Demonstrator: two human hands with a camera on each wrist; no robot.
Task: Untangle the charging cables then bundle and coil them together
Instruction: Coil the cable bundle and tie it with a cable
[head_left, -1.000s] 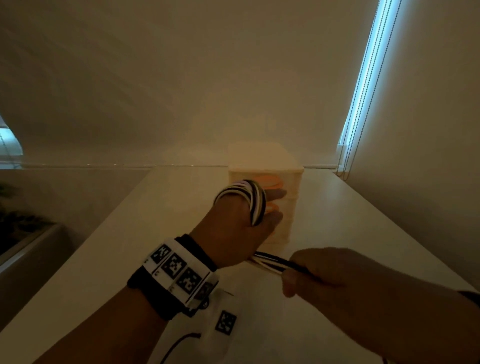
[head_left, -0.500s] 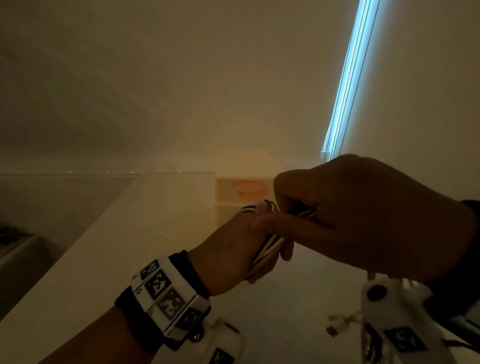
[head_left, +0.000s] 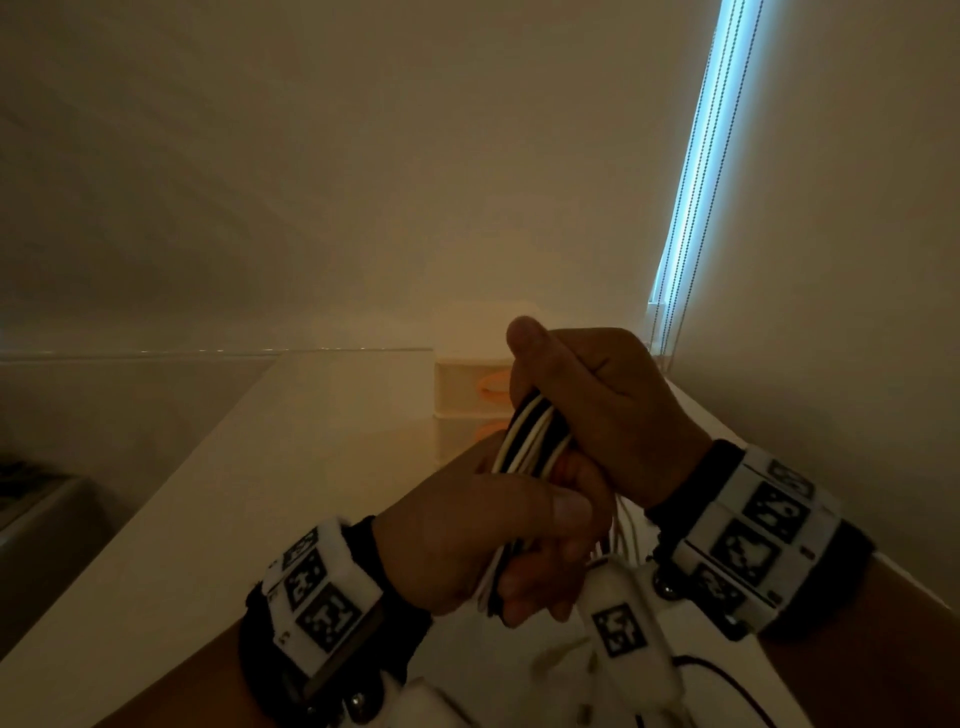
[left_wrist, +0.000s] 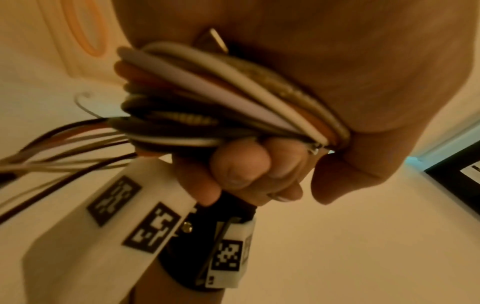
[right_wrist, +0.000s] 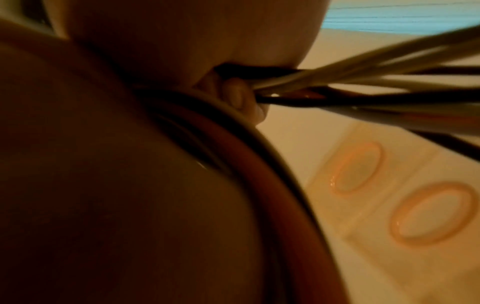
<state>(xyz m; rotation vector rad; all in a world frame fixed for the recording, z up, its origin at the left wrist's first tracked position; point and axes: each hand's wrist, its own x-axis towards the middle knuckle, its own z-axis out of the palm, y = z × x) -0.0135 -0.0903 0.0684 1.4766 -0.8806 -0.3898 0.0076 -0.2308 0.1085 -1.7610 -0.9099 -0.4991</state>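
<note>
The cable bundle (head_left: 531, 435), several black and white charging cables, is looped in a coil around my left hand (head_left: 540, 556). That hand grips the coil's lower part, with its thumb lying over the strands. My right hand (head_left: 587, 410) sits just above it and grips the top of the same coil, thumb up. In the left wrist view the coil (left_wrist: 207, 98) crosses my left palm, and the right hand's fingers (left_wrist: 241, 170) curl under it. Loose cable ends (left_wrist: 52, 148) trail to the left. The right wrist view shows blurred strands (right_wrist: 363, 86) running out from under the hands.
A small plastic drawer unit (head_left: 467, 395) with orange handles stands on the white table (head_left: 260, 493) just behind my hands. A wall and a window blind with bead cords (head_left: 696, 182) close the right side. The table's left edge drops to a lower ledge (head_left: 31, 509).
My right hand swung from low on the right up over my left hand, carrying the cables in another turn around it. It now grips the coil directly above the left hand.
</note>
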